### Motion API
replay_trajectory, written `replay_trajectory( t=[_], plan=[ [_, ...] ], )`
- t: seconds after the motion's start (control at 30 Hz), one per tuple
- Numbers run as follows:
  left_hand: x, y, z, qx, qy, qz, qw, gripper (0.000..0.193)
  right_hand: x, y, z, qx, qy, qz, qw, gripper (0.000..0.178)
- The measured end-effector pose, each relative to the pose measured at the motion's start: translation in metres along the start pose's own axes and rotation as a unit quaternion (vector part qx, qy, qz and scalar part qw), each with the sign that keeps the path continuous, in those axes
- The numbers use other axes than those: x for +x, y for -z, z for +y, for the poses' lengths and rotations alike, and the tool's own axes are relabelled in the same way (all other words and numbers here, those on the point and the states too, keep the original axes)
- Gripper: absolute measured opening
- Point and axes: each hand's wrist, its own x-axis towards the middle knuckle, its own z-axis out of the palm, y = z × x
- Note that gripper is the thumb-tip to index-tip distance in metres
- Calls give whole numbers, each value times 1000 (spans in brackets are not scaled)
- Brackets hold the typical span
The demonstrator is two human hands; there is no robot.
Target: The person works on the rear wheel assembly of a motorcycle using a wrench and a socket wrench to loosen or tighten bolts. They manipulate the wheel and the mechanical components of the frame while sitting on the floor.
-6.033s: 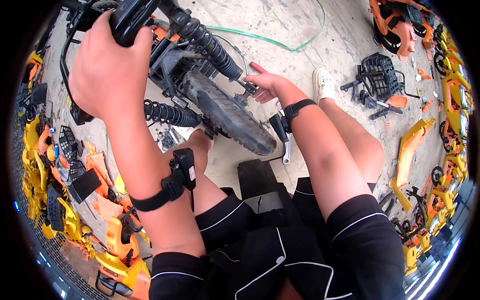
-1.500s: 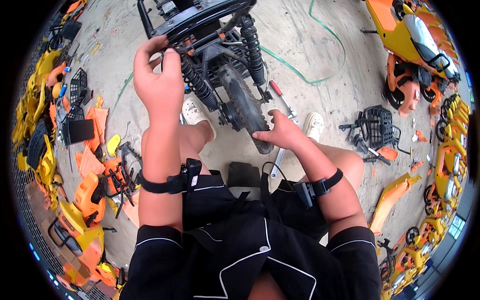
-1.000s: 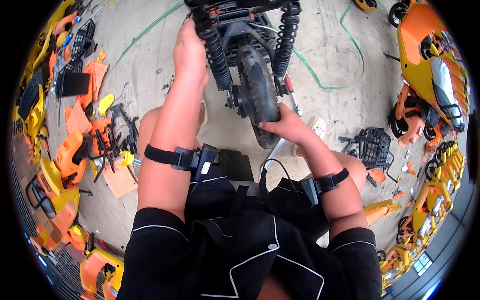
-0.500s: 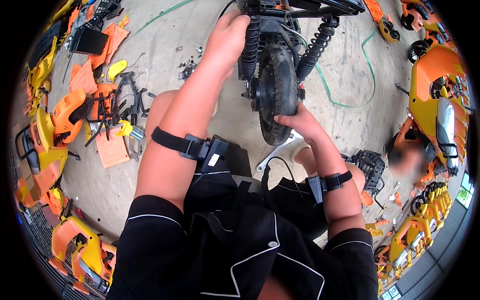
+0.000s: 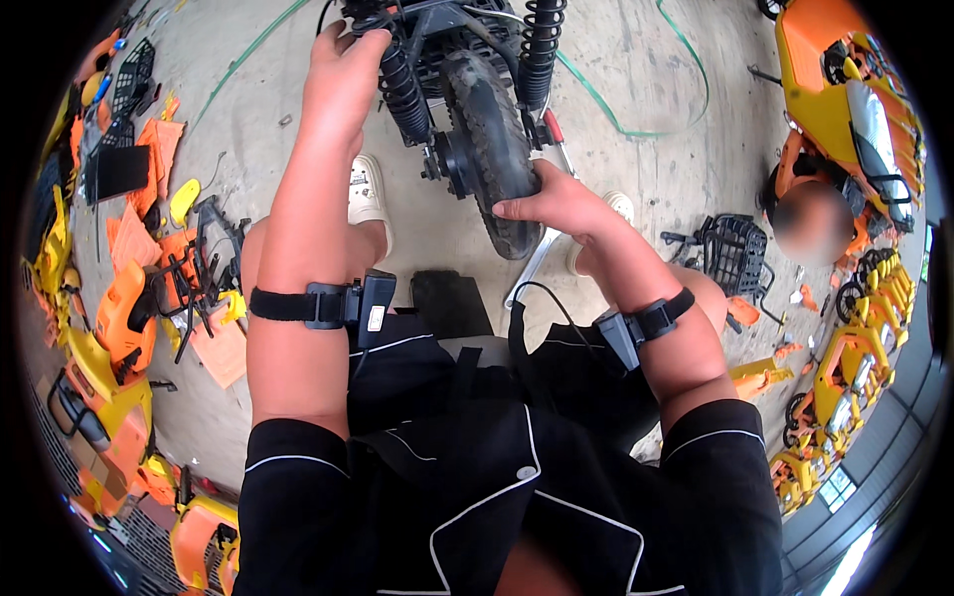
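In front of me stands the end of a scooter, with a black knobby-tyred wheel (image 5: 487,149) tilted between two black coil-spring shock absorbers. My left hand (image 5: 338,89) is up at the left shock absorber (image 5: 402,89), its thumb against the upper spring and its fingers partly hidden around it. My right hand (image 5: 556,204) grips the wheel from the right, low down. Its thumb lies across the tyre tread, while the other fingers are hidden behind. Below the wheel a silver wrench (image 5: 532,266) lies on the floor. A red-handled tool (image 5: 554,126) shows by the right shock absorber (image 5: 540,50).
Loose orange panels (image 5: 134,238) and black frame parts (image 5: 194,278) litter the floor at left. On the right are a black basket (image 5: 733,248) and yellow-orange scooter bodies (image 5: 840,99). A green strap (image 5: 636,131) curves over the concrete. My shoes flank the wheel.
The view has turned, and the scooter end now sits further left and higher in the picture, with the wheel leaning more. Both hands keep their places on the shock absorber and the wheel.
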Motion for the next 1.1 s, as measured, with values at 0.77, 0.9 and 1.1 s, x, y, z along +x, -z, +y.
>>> replay_trajectory(
  t=[0.77,0.9,1.1],
  plan=[
    [37,-59,-26,30,-106,224,968,35,136,1,363,-10,-277,249,928,41],
    [35,-56,-26,46,-95,190,976,35,155,17,347,-29,-255,288,923,51],
    [34,-53,-22,17,-95,143,985,36,207,42,339,-59,-241,309,918,59]
  ],
)
